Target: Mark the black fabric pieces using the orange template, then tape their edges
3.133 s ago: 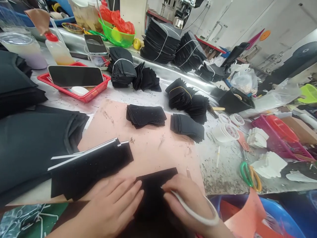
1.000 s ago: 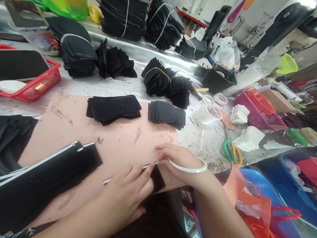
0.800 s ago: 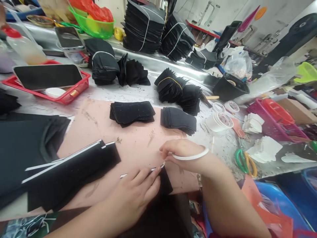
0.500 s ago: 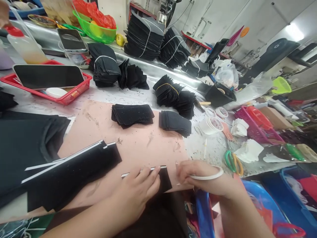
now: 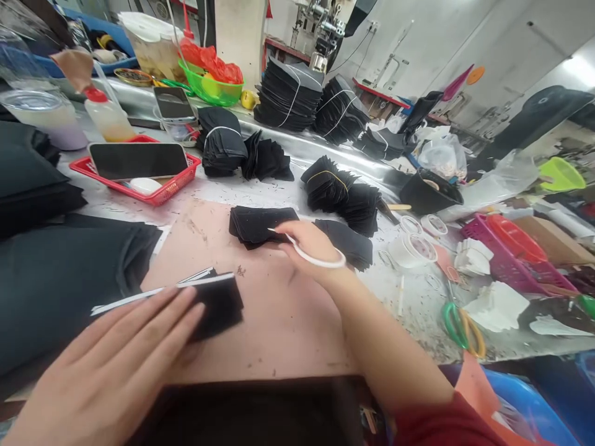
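My left hand (image 5: pixel 125 353) lies flat with fingers stretched over black fabric-like pieces (image 5: pixel 220 303) edged with white strips, at the lower left of the pink sheet (image 5: pixel 279 334). The fingertips rest near the white edge, and the palm hides part of the pieces. Above the sheet's far part, my right hand (image 5: pixel 311 241) is closed around a thin white strip (image 5: pixel 320 261) that curves across the hand, its pointed end sticking out past the fingertips. Those fingertips are at the right end of a stack of black pieces (image 5: pixel 260 224). Another black stack (image 5: pixel 348 241) is partly behind that hand.
Banded black stacks (image 5: pixel 223 142) and a red basket with a phone (image 5: pixel 139 161) stand farther back. Large dark sheets (image 5: pixel 60 266) lie at left. White tape rolls (image 5: pixel 411 249), scissors (image 5: pixel 458 325) and a pink basket (image 5: pixel 515 254) are at right.
My left hand has moved left with a white-edged black piece onto the other white-edged pieces. My right hand has gone forward and left to the black stack. The view has shifted left.
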`<state>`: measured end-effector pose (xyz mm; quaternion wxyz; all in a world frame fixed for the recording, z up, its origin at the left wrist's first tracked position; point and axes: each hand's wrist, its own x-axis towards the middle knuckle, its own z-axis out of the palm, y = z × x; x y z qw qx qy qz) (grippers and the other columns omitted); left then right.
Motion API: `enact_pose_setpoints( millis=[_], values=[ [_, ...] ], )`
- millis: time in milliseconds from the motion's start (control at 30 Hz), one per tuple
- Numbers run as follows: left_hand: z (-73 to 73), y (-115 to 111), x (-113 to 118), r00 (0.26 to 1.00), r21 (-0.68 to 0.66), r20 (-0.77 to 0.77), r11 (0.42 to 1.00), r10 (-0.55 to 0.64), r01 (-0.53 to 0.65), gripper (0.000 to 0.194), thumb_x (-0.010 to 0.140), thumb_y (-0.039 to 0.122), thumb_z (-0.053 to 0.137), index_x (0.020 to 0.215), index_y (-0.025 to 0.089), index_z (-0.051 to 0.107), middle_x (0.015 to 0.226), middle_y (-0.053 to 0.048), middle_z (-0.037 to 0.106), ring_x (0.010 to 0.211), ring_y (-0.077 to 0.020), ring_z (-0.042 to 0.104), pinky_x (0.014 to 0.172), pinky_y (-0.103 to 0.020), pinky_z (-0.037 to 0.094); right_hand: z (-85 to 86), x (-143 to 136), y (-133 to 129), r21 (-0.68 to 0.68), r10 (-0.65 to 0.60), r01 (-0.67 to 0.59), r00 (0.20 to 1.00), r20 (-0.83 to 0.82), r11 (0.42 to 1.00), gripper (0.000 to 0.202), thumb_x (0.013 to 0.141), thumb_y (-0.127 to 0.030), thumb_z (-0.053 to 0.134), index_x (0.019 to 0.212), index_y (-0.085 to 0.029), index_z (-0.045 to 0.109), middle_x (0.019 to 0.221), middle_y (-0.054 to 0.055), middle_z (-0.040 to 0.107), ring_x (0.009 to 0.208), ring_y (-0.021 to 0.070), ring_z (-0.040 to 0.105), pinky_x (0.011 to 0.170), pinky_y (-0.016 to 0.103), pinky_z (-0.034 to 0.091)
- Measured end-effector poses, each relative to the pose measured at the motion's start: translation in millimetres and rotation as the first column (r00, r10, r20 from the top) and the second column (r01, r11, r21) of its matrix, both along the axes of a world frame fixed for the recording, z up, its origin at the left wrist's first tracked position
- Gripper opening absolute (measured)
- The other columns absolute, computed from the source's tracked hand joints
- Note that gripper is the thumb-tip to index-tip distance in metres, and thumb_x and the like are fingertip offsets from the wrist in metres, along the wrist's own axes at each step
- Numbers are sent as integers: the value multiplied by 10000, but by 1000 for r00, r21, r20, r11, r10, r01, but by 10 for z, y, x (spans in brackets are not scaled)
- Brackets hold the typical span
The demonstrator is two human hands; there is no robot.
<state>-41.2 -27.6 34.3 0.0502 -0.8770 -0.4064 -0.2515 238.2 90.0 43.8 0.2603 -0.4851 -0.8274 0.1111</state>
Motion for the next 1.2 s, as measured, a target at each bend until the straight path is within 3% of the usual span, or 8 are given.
enact_pose_setpoints(
  millis=[100, 200, 267, 367, 533, 700, 933, 1200],
  values=[
    [-98, -46, -130, 993, -80, 28, 990, 114, -112, 404, 947, 295, 324, 1334, 263, 437, 1374, -32, 485, 1246, -289, 453, 1067, -508, 284, -78, -177, 311, 0, 91, -91, 996, 25, 996, 306, 723, -87, 662, 1006, -188, 604, 980, 48, 694, 908, 216, 601, 828, 357, 457],
    [-83, -105, -43, 985, -62, 119, 991, 127, -120, 375, 917, 354, 445, 1282, 282, 496, 1350, -16, 513, 1249, -256, 456, 1085, -437, 288, -30, -179, 189, 121, 93, -90, 996, -18, 989, 211, 786, -68, 562, 958, -184, 604, 848, 39, 701, 793, 190, 607, 756, 325, 455],
    [-38, -133, 82, 983, -38, 167, 997, 75, -70, 349, 906, 319, 483, 1250, 275, 525, 1320, -11, 542, 1245, -222, 461, 1087, -384, 289, 47, -122, -132, 179, 155, -152, 988, -3, 972, 169, 824, -82, 502, 900, -184, 613, 787, 43, 693, 693, 174, 597, 698, 314, 449],
    [-31, -159, 277, 983, -45, 139, 991, -116, 123, 310, 888, 290, 517, 1186, 221, 571, 1260, -28, 591, 1218, -186, 483, 1085, -323, 286, 123, -41, -791, 15, 335, -335, 942, -23, 942, 232, 856, -63, 429, 883, -203, 613, 587, -18, 626, 538, 132, 549, 590, 268, 433],
    [-206, -231, 458, 957, -80, -4, 954, -289, 288, 269, 904, 352, 480, 1109, 246, 619, 1127, 27, 667, 1044, -146, 574, 1109, -310, 196, 19, -55, -1523, -254, 144, -198, 966, -215, 947, 143, 839, -147, 518, 941, -202, 602, 806, 47, 662, 724, 159, 609, 641, 269, 493],
    [-322, -292, 464, 955, -68, -49, 955, -291, 288, 291, 895, 326, 499, 1146, 217, 601, 1120, -8, 666, 1031, -178, 564, 1081, -358, 225, -79, -202, -1406, -499, -225, 34, 918, -327, 866, 230, 847, -108, 422, 951, -227, 589, 790, 7, 592, 725, 130, 593, 672, 245, 490],
    [-300, -277, 465, 950, -59, -133, 959, -282, 276, 288, 889, 275, 491, 1142, 190, 600, 1109, -17, 665, 1047, -192, 544, 1093, -377, 189, -107, -314, -1189, -682, -231, -62, 915, -331, 728, 374, 807, -101, 473, 1131, -286, 489, 756, -48, 559, 683, 113, 555, 638, 233, 454],
    [-253, -228, 468, 929, -104, -180, 945, -324, 309, 287, 905, 311, 444, 1111, 209, 615, 1116, -20, 657, 1071, -196, 539, 1011, -352, 282, -1, -253, -1177, -669, -209, 44, 963, -169, 742, 287, 801, -142, 515, 1072, -233, 538, 786, -13, 628, 706, 141, 602, 677, 277, 478]
  ],
)
